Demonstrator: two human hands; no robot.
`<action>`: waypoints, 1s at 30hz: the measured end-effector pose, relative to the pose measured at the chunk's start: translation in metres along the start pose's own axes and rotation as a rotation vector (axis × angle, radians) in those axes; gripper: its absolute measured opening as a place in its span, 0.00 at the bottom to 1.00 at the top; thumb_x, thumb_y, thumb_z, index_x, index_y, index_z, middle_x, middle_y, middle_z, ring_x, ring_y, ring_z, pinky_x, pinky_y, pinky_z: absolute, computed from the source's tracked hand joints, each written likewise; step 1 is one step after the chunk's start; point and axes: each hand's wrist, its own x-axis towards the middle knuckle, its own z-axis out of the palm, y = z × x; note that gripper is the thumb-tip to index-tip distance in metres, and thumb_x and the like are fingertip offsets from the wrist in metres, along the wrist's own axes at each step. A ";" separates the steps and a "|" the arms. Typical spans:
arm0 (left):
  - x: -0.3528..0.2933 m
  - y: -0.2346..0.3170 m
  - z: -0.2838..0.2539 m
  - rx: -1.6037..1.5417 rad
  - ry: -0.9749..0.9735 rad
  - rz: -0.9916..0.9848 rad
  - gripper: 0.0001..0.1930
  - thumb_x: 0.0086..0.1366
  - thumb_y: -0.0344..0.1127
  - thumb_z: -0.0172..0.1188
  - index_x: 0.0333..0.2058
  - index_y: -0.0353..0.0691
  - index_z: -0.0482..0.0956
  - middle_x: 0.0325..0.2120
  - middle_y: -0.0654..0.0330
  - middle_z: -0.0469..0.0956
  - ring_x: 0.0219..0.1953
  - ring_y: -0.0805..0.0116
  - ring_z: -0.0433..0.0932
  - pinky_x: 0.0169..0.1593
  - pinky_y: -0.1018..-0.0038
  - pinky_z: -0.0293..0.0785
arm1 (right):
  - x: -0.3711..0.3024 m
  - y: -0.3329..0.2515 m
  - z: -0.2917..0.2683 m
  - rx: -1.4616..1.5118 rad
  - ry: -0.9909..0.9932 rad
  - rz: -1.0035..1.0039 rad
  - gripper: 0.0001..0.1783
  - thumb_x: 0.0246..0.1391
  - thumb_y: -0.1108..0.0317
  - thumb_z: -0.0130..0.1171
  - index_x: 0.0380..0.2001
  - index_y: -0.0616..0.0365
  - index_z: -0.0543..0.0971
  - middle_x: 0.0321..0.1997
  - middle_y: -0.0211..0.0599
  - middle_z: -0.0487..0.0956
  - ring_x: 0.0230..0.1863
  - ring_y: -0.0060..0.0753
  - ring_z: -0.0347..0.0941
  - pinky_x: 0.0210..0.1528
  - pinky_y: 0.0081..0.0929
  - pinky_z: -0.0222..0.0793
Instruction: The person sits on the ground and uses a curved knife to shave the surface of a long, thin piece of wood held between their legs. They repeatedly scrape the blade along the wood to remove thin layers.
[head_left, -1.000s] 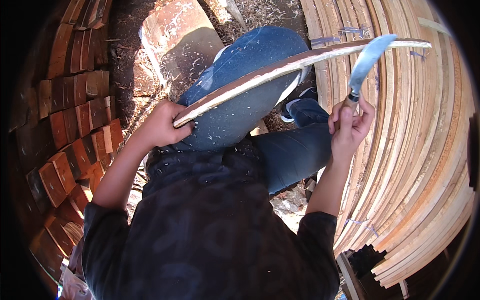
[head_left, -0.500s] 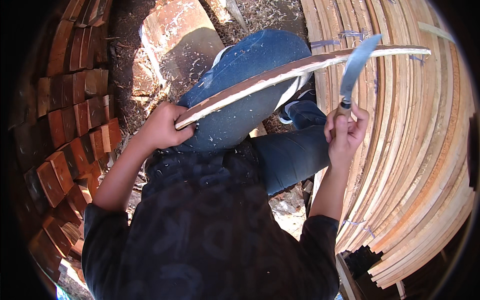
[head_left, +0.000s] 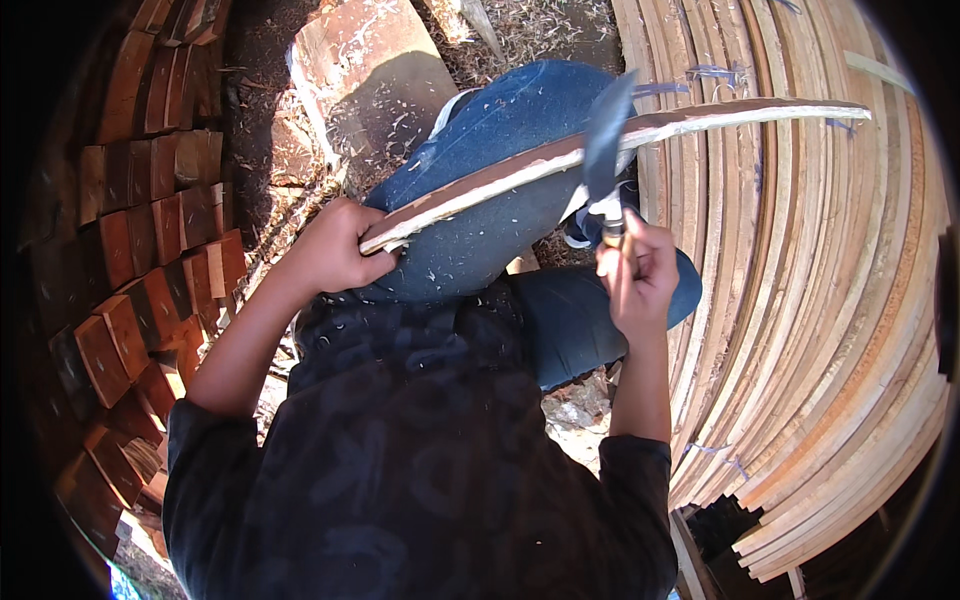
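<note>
My left hand point(head_left: 345, 250) is closed round the near end of a long wooden strip point(head_left: 480, 187) with brown faces and a pale, rough-cut edge. The strip lies across my raised thigh and reaches out to the right over stacked boards. In my right hand point(head_left: 640, 275) is a knife point(head_left: 603, 150), gripped by its handle with the broad blade pointing up and away. The blade overlaps the strip's middle in view; whether it touches the wood I cannot tell. A pale curl of wood hangs under the strip near my left fingers.
Long pale boards point(head_left: 800, 300) are stacked along the right. Short reddish wood blocks point(head_left: 125, 335) are piled on the left. A wide plank point(head_left: 375, 80) lies ahead on ground strewn with shavings. My jeans-covered knees point(head_left: 540, 100) support the strip.
My right hand and the knife have moved left, from over the stacked boards toward the strip's middle. My right knee has swung out to the right. The left hand keeps its hold.
</note>
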 end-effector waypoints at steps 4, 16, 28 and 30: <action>0.002 0.000 0.002 -0.026 0.013 -0.016 0.08 0.44 0.34 0.60 0.20 0.33 0.78 0.12 0.49 0.71 0.17 0.52 0.74 0.24 0.66 0.69 | -0.006 0.007 -0.011 0.013 0.088 0.114 0.21 0.53 0.76 0.59 0.51 0.61 0.68 0.23 0.28 0.69 0.20 0.13 0.62 0.26 0.16 0.62; -0.002 0.002 0.004 0.027 0.074 -0.020 0.10 0.43 0.36 0.60 0.21 0.34 0.78 0.13 0.47 0.72 0.19 0.49 0.75 0.26 0.64 0.70 | 0.006 -0.023 -0.031 0.004 0.080 0.171 0.19 0.59 0.75 0.53 0.52 0.61 0.64 0.26 0.32 0.72 0.24 0.14 0.65 0.28 0.15 0.65; -0.001 0.002 0.002 0.024 0.035 -0.007 0.09 0.43 0.36 0.60 0.20 0.34 0.77 0.13 0.48 0.72 0.19 0.49 0.75 0.26 0.64 0.70 | -0.001 -0.021 0.003 -0.388 -0.497 0.089 0.23 0.52 0.76 0.61 0.51 0.62 0.67 0.19 0.31 0.71 0.18 0.19 0.67 0.31 0.20 0.70; -0.004 -0.001 0.007 -0.016 0.057 0.029 0.10 0.43 0.36 0.60 0.19 0.34 0.77 0.13 0.47 0.72 0.19 0.49 0.74 0.26 0.64 0.70 | 0.004 -0.025 0.002 -0.311 -0.315 0.035 0.22 0.54 0.75 0.59 0.52 0.61 0.67 0.21 0.32 0.74 0.19 0.19 0.68 0.30 0.20 0.70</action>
